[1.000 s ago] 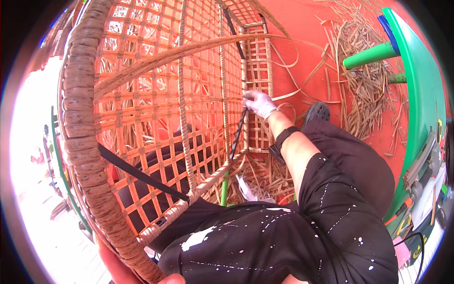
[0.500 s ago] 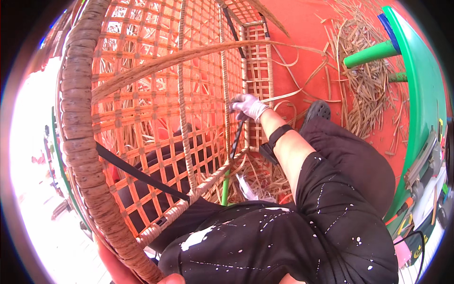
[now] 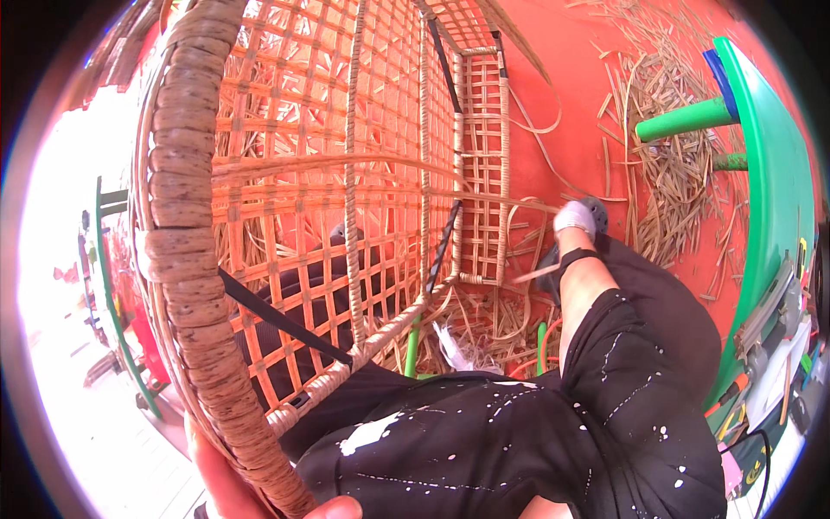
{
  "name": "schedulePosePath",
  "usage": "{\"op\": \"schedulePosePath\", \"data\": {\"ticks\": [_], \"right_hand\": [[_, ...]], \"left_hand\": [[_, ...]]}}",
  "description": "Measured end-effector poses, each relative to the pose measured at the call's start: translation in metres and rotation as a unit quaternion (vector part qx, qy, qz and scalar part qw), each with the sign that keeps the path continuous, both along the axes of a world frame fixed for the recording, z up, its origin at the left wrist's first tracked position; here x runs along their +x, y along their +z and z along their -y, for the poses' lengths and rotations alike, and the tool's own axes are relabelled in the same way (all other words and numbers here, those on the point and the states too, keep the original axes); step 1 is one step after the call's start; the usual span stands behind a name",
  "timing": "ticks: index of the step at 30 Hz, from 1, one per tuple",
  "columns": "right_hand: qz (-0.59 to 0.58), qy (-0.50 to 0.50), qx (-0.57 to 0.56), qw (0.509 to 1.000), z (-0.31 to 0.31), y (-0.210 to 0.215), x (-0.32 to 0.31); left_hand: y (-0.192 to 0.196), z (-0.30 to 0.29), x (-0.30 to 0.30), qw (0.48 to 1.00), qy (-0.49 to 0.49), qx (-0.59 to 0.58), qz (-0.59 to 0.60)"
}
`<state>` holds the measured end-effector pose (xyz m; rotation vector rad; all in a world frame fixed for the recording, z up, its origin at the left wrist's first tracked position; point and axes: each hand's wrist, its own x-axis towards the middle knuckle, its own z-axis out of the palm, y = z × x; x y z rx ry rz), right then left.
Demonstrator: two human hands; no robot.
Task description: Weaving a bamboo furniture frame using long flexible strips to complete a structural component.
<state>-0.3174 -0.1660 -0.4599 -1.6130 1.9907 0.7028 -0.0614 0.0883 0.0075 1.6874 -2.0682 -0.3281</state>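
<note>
A large woven rattan frame (image 3: 183, 251), with a thick wrapped rim and an open lattice of cane strips, stands tilted before me on the left. My bare left hand (image 3: 218, 471) is closed round the lower end of that rim. Out to the right, my right hand (image 3: 574, 220) wears a white glove and is closed at the end of a long cane strip (image 3: 372, 161), pulled fairly straight from the lattice. The glove hides its fingers. Black straps (image 3: 281, 318) run across parts of the frame.
Loose cane strips (image 3: 683, 164) litter the red floor (image 3: 571, 104). A green table (image 3: 761, 216) with a green leg (image 3: 683, 119) stands at the right, with assorted tools (image 3: 778, 303) along its near side. White crumpled material (image 3: 451, 348) lies below the frame.
My right hand has moved right, away from the frame and its black strap, and the arched cane strip has straightened. The frame appears shifted slightly right; my left hand stays on its rim.
</note>
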Motion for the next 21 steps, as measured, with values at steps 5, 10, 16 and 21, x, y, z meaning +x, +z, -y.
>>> {"op": "schedulePosePath", "data": {"ticks": [5, 10, 16, 21], "right_hand": [[0.323, 0.234, -0.009, 0.917, -0.035, 0.021, 0.102], [0.489, 0.114, -0.028, 0.864, -0.066, 0.026, 0.179], [0.462, 0.154, -0.010, 0.873, -0.063, 0.036, 0.180], [0.637, -0.122, 0.143, 0.748, -0.068, -0.012, 0.161]], "left_hand": [[-0.003, 0.002, 0.005, 0.999, -0.030, -0.025, 0.002], [-0.004, 0.003, -0.006, 1.000, 0.017, -0.014, -0.002], [-0.001, 0.003, -0.008, 1.000, 0.014, -0.005, 0.017], [-0.006, 0.004, -0.005, 1.000, -0.001, -0.008, 0.019]]}}
